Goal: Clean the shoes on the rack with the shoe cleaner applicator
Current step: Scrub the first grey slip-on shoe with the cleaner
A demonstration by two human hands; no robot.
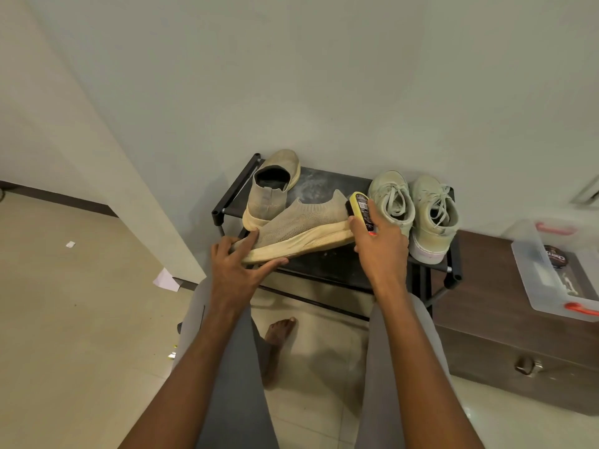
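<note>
Shoe in work: knit slip-on (301, 226) on its side on the rack (327, 186), left hand (241, 259) gripping its toe.
Applicator (361, 210): gripped by right hand (381, 246), sponge touching the heel.
Remaining, likely: its mate (272, 186) and the laced pair (413, 210).

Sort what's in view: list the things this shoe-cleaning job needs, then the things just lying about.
Job: knit shoe held by left hand; applicator in right hand; second knit shoe; laced sneakers; rack.

Lying about: plastic box; wooden chest; paper scraps.
</note>
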